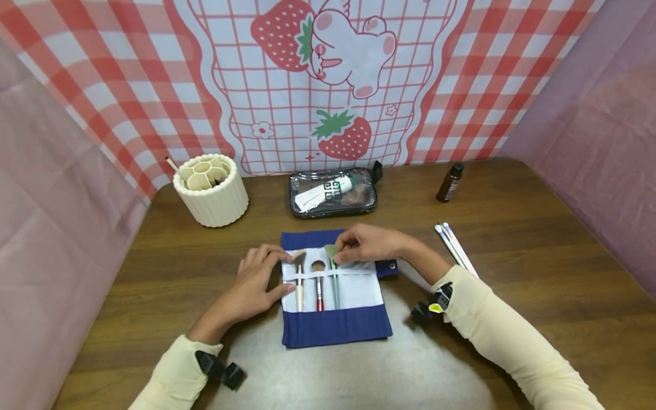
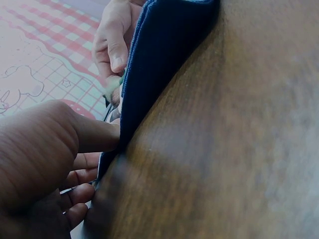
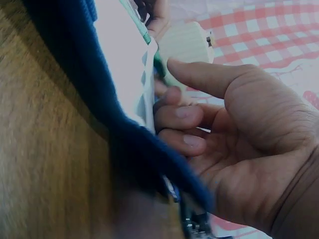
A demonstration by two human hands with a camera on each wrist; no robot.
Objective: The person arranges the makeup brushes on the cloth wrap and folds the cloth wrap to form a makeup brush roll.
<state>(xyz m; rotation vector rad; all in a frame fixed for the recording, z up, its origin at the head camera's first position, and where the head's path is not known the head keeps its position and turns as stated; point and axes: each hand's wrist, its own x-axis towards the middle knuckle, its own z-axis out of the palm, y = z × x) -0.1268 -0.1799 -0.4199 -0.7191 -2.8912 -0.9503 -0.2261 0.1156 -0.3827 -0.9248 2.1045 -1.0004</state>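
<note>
A navy brush roll point(image 1: 335, 327) with a white lining lies unfolded on the table. Three makeup brushes sit side by side under its white strap: a cream-handled brush point(image 1: 299, 290), a red-handled brush point(image 1: 319, 293) and a green-handled brush point(image 1: 335, 290). My left hand point(image 1: 253, 285) rests at the roll's left edge, its index fingertip by the cream-handled brush's head and its thumb low on the edge. Over the upper right of the roll, my right hand point(image 1: 371, 244) has its fingertips close beside the green brush's head. In the right wrist view its thumb point(image 3: 204, 77) stands apart from the loosely bent fingers.
Behind the roll lies a clear zip pouch point(image 1: 333, 193) with a white tube inside. A ribbed cream holder point(image 1: 212, 196) stands at the back left. To the right are a dark bottle point(image 1: 450, 182) and two slim white-handled brushes point(image 1: 456, 247). A checked cloth point(image 1: 138, 74) hangs behind the table.
</note>
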